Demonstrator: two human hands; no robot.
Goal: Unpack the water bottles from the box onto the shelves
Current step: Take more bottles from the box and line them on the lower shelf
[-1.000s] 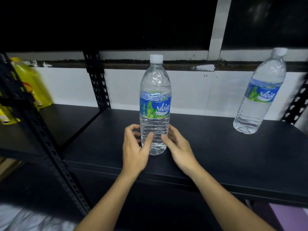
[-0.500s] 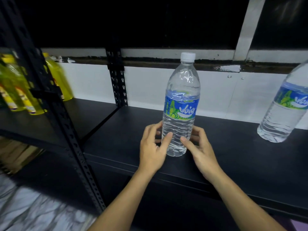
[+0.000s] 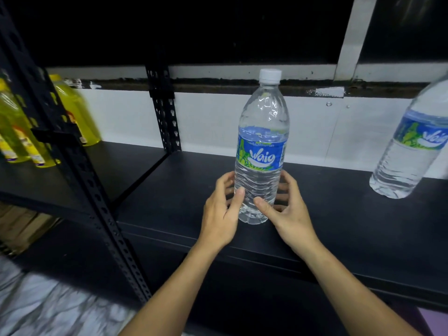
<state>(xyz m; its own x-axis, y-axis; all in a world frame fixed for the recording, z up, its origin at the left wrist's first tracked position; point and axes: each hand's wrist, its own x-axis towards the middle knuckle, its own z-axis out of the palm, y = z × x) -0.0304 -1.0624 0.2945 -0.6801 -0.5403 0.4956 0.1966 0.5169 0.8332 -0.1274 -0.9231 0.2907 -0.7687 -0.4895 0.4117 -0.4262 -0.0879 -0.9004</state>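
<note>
Cupping upright bottle [image 3: 261, 151] on shelf [image 3: 339, 226] w/ left hand [image 3: 221, 214] & right hand [image 3: 288, 212], equally near, fingers curled round it, prob. loosely.

The flat black metal shelf [image 3: 339, 214] holds a clear blue-labelled plastic water bottle [image 3: 260, 151] upright and a second water bottle [image 3: 409, 154], cut off, maybe leaning.

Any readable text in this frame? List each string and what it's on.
"Waig": blue label of the middle water bottle.
"Wai", cut by the frame edge: label of the right water bottle.
Small print above "Waig": too small to read.
Labels on the yellow bottles: blurred, unreadable.
</note>
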